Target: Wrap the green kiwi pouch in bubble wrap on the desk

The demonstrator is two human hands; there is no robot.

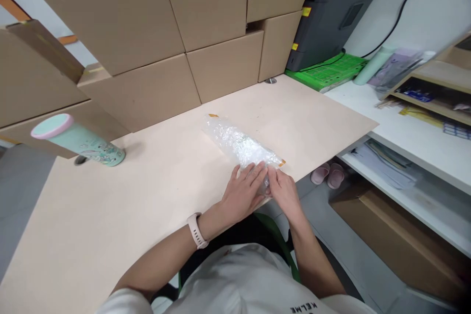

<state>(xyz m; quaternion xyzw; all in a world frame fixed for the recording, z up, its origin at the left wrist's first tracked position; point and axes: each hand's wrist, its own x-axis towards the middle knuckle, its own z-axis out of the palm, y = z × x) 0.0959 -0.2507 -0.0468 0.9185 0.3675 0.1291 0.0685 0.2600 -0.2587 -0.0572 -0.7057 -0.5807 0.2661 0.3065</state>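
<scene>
A long bundle of clear bubble wrap [237, 142] lies slantwise on the pale tabletop, with small pieces of orange-brown tape at two of its corners. What is inside it is too hazy to make out. My left hand [243, 189] rests on the near end of the bundle, fingers stretched out over the plastic. Right beside it, my right hand [284, 191] has its fingers bent around the near edge of the wrap, close to the front of the table. The fingertips of both hands nearly meet, and part of the wrap under them is hidden.
A mint-green tumbler [91, 144] with a pink rim stands at the left. Stacked cardboard boxes [221, 68] line the back, with a dark grey case [331, 14] on a green crate [331, 72] at the back right. A white shelf desk [415, 127] adjoins the right side.
</scene>
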